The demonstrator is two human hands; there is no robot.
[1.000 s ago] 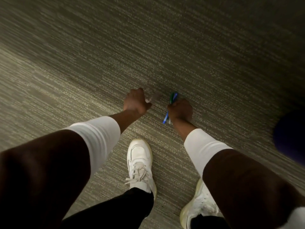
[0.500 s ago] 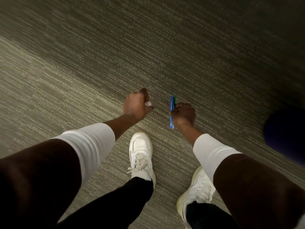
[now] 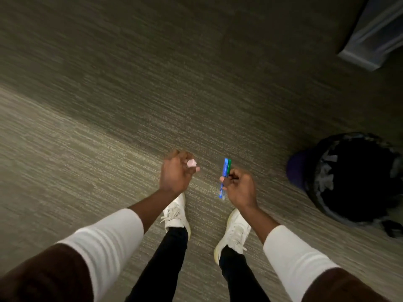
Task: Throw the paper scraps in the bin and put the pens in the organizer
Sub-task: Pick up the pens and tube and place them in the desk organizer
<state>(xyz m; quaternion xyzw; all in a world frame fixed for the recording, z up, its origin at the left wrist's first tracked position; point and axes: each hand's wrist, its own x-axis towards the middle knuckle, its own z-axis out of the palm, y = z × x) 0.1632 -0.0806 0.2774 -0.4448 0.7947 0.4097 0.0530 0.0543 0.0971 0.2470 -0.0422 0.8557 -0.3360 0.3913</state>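
Observation:
My left hand [image 3: 175, 173] is closed around a small crumpled paper scrap [image 3: 192, 163], whose pale pink edge sticks out between thumb and fingers. My right hand [image 3: 238, 188] grips two pens [image 3: 225, 175], one blue and one green, held together and pointing up and away from me. Both hands hover above the carpet in front of my feet. A dark round bin [image 3: 351, 177] with a black liner stands on the floor to the right of my right hand; pale paper scraps lie inside it. No organizer is in view.
Grey-green striped carpet [image 3: 109, 127] covers the floor. My two white shoes [image 3: 176, 212] stand just below my hands. The corner of a pale grey piece of furniture [image 3: 370, 40] shows at the top right.
Both hands have lifted off the carpet with the scrap and pens. The view has risen and swung right, so the bin is now fully visible.

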